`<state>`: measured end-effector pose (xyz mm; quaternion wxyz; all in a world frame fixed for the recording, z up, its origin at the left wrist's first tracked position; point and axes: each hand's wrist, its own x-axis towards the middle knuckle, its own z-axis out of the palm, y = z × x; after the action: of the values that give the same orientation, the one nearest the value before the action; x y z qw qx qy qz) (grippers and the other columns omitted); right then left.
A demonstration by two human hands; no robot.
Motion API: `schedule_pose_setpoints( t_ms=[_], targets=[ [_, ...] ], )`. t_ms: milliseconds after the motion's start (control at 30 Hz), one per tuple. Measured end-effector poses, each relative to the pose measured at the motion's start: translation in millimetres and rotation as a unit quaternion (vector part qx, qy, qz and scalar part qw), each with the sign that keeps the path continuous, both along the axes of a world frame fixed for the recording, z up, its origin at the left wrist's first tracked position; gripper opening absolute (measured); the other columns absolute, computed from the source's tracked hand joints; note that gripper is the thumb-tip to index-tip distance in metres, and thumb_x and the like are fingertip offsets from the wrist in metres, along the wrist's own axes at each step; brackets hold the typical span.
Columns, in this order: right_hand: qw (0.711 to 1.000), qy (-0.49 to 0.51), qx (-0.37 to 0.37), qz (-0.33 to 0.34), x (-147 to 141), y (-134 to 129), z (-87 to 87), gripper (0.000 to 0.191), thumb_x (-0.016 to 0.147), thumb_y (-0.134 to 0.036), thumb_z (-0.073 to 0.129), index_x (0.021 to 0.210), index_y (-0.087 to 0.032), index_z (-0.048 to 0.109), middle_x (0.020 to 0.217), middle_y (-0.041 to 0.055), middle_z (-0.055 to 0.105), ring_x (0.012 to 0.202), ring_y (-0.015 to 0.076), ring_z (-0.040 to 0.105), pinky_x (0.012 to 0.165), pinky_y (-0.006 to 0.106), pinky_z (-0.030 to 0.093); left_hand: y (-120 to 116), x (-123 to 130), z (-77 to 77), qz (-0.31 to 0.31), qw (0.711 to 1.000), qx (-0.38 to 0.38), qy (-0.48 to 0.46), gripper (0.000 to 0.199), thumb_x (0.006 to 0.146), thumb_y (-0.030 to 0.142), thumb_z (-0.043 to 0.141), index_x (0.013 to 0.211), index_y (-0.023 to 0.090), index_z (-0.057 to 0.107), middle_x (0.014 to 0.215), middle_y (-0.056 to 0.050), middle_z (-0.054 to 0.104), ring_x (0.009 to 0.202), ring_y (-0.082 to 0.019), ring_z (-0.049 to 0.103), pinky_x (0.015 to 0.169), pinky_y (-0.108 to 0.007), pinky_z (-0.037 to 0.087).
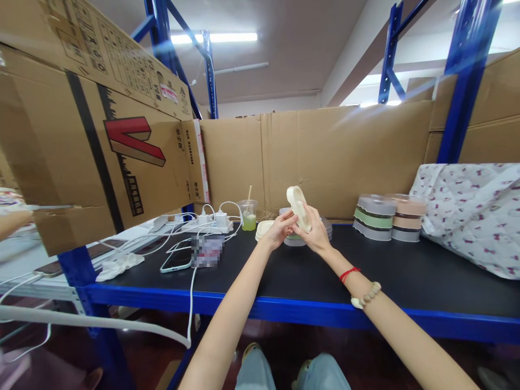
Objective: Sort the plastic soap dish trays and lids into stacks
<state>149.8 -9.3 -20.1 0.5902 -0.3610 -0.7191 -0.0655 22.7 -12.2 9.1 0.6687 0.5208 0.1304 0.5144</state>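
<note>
Over the black tabletop, my right hand (318, 232) grips a cream plastic container (296, 200) with a curved, wavy outline, tilted up on end. My left hand (279, 229) has its fingers closed at the container's near left edge. Behind both hands stand clear and pale plastic containers (326, 229), mostly hidden by my fingers. Another cream plastic piece (263, 229) lies just left of my left hand, partly covered by it.
To the right are stacked grey, green and peach containers (374, 218) beside a patterned cloth bag (471, 216). At left lie a phone (177, 262), a power strip with white cables (211, 226) and a cup of green drink (248, 219). Cardboard (345, 157) walls the back.
</note>
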Motion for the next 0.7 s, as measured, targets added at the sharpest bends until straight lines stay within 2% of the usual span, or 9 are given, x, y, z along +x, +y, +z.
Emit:
schedule_pose_setpoints(
  t_ms=[100,167,267,333,400,500,600,700],
  targets=[
    [1.0,0.003,0.016,-0.018,0.4,-0.2,1.2,0.071,0.072,-0.056,0.056,0.133,-0.023,0.043,0.12,0.0114,0.049,0.112,0.0262,0.05,0.091,0.041,0.046,-1.9,-1.0,2.6,0.015,0.999,-0.03,-0.017,0.025,0.056,0.015,0.077,0.077,0.013,0.063,0.058,0.005,0.053,0.042,-0.001,0.039,0.04,-0.015,0.026],
    [0.999,0.006,0.033,-0.033,0.8,0.2,1.5,0.072,0.071,-0.056,0.058,0.133,-0.023,0.043,0.12,0.0118,0.047,0.116,0.0265,0.048,0.093,0.042,0.045,-3.1,-2.2,5.6,0.033,0.997,-0.063,-0.036,0.013,0.065,0.018,0.071,0.074,0.013,0.062,0.06,0.003,0.056,0.043,-0.003,0.041,0.041,-0.016,0.029],
    [0.997,0.003,0.047,-0.056,1.3,2.1,0.1,0.066,0.071,-0.053,0.06,0.129,-0.023,0.048,0.124,0.0116,0.043,0.121,0.027,0.044,0.097,0.042,0.043,-4.7,-4.1,8.8,0.072,0.994,-0.07,-0.043,0.012,0.074,0.025,0.065,0.077,0.014,0.063,0.069,-0.001,0.062,0.051,-0.006,0.05,0.043,-0.016,0.034],
    [0.997,-0.008,0.046,-0.065,1.2,3.7,-1.6,0.062,0.072,-0.051,0.061,0.127,-0.023,0.051,0.128,0.0113,0.04,0.123,0.0276,0.042,0.099,0.043,0.042,-5.5,-5.0,8.7,0.093,0.995,-0.027,-0.005,0.018,0.068,0.021,0.07,0.083,0.014,0.064,0.078,-0.002,0.065,0.058,-0.008,0.055,0.046,-0.016,0.039],
    [0.996,-0.017,0.044,-0.071,0.9,5.0,-3.0,0.06,0.074,-0.049,0.06,0.128,-0.023,0.051,0.131,0.0115,0.036,0.125,0.0282,0.041,0.098,0.043,0.042,-5.5,-5.9,7.3,0.101,0.993,0.021,0.055,0.034,0.056,0.011,0.076,0.086,0.014,0.062,0.082,-0.004,0.066,0.061,-0.01,0.058,0.05,-0.018,0.043],
    [0.997,-0.017,0.034,-0.066,0.6,5.4,-3.0,0.056,0.078,-0.046,0.056,0.128,-0.024,0.05,0.133,0.012,0.035,0.118,0.0273,0.047,0.087,0.041,0.05,-2.5,-9.0,6.3,0.13,0.987,0.05,0.075,0.046,0.047,0.007,0.077,0.088,0.014,0.059,0.078,-0.003,0.066,0.056,-0.012,0.058,0.048,-0.021,0.044],
    [0.999,0.009,0.019,-0.044,2.3,4.9,-0.5,0.052,0.08,-0.047,0.051,0.126,-0.023,0.051,0.131,0.013,0.038,0.102,0.0231,0.055,0.07,0.035,0.055,4.0,-15.9,8.0,0.224,0.973,0.045,0.019,0.037,0.05,0.011,0.076,0.081,0.014,0.055,0.063,0.001,0.061,0.048,-0.01,0.055,0.044,-0.019,0.04],
    [0.998,0.051,0.016,-0.039,6.7,4.6,2.3,0.053,0.079,-0.048,0.05,0.125,-0.022,0.051,0.126,0.0134,0.043,0.092,0.0201,0.058,0.063,0.032,0.054,9.6,-22.4,9.3,0.325,0.945,0.029,-0.006,0.024,0.055,0.013,0.074,0.065,0.014,0.051,0.047,0.006,0.049,0.039,-0.004,0.041,0.041,-0.016,0.032]
  ],
)
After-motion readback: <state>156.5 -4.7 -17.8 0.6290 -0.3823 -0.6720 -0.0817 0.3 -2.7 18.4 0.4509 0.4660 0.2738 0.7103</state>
